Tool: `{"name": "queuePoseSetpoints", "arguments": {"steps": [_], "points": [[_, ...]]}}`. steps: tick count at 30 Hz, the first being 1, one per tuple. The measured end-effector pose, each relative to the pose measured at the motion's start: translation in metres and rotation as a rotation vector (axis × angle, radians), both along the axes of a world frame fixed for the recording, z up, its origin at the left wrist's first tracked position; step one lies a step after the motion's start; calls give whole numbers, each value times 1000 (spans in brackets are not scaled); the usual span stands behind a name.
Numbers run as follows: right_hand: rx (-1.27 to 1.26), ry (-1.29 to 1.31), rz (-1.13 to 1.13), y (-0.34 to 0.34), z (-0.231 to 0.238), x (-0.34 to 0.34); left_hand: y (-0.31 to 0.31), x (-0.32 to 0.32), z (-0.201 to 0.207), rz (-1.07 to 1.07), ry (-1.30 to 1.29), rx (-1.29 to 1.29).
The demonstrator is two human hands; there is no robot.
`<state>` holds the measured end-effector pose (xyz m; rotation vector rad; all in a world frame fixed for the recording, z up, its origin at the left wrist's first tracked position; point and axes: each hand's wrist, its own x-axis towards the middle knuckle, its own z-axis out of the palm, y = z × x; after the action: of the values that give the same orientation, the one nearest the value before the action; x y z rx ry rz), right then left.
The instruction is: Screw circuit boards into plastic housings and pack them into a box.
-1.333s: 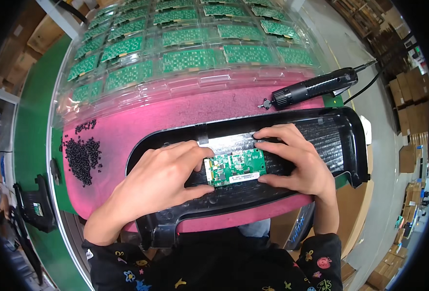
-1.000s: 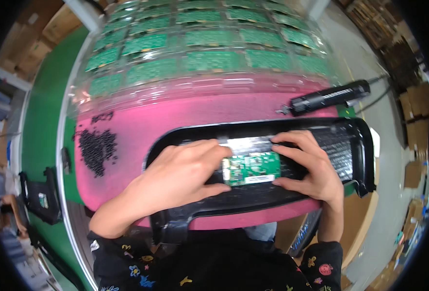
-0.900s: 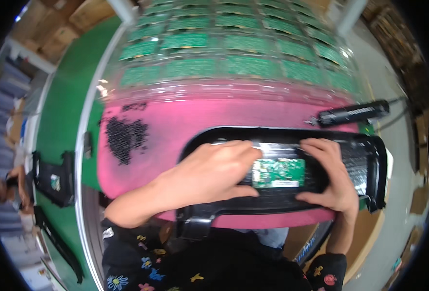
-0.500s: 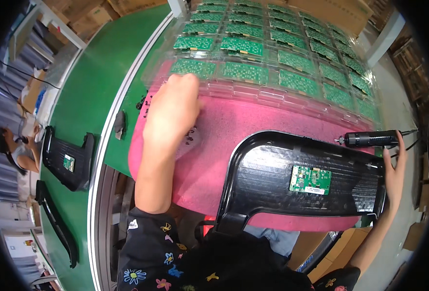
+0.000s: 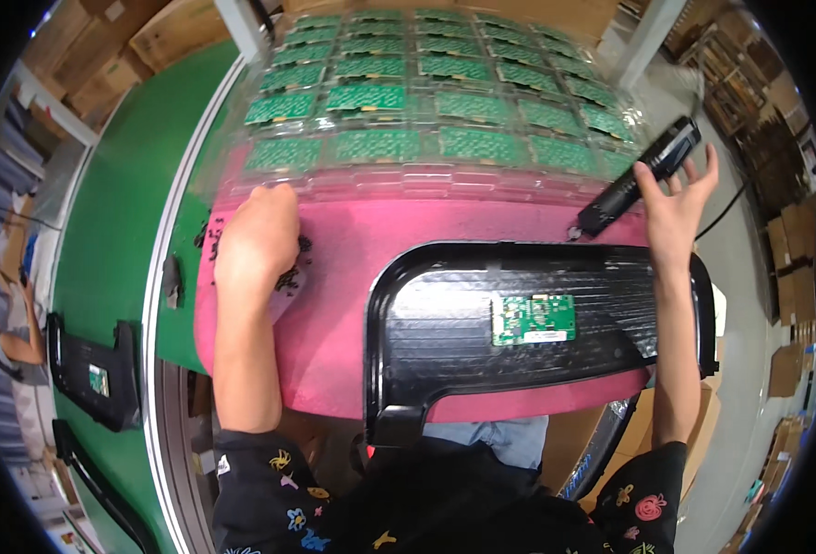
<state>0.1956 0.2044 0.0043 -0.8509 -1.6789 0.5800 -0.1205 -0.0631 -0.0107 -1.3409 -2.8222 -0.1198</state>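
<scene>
Your left hand [image 5: 258, 240] is set beyond and left of the black housing [image 5: 426, 355], back upward, knuckles forward and fingers curled down over the pile of black screws [image 5: 288, 279]; the fingertips are hidden beneath, so whether they are closed on a screw cannot be told. Your left forearm rises nearly straight, clear of the housing's left end. Your right forearm crosses the housing's right end, and your right hand [image 5: 676, 208] is beyond that end, fingers spread and pointing up, thumb against the body of the black electric screwdriver [image 5: 616, 198]; whether the hand carries its weight cannot be determined. The screwdriver slants, its bit end low, near the housing's far edge. The green circuit board [image 5: 534, 314] lies inside the housing, right of its middle, component face up, untouched by either hand. A white label [image 5: 546, 337] with dark print runs along the board's near edge; the print is too small to read. A white tag [image 5: 223, 464] on your left sleeve, nearer you than the housing, is likewise illegible. Your right forearm hides part of the housing's right end, and your left hand covers much of the screw pile. Beyond the housing, the clear tray [image 5: 482, 177] of green boards is blurred by reflections.
</scene>
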Motion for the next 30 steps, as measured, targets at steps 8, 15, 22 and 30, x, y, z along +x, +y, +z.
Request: {"name": "queuePoseSetpoints", "arguments": {"steps": [8, 15, 22, 30], "points": [[-169, 87, 441, -56, 16, -36, 13, 12, 18, -59, -203, 220], [-156, 173, 287, -39, 6, -43, 31, 37, 23, -408, -234, 452], [-542, 877, 549, -84, 49, -37, 47, 85, 24, -718, -476, 619], [-682, 1032, 792, -117, 46, -38, 45, 114, 21, -799, -851, 869]]}}
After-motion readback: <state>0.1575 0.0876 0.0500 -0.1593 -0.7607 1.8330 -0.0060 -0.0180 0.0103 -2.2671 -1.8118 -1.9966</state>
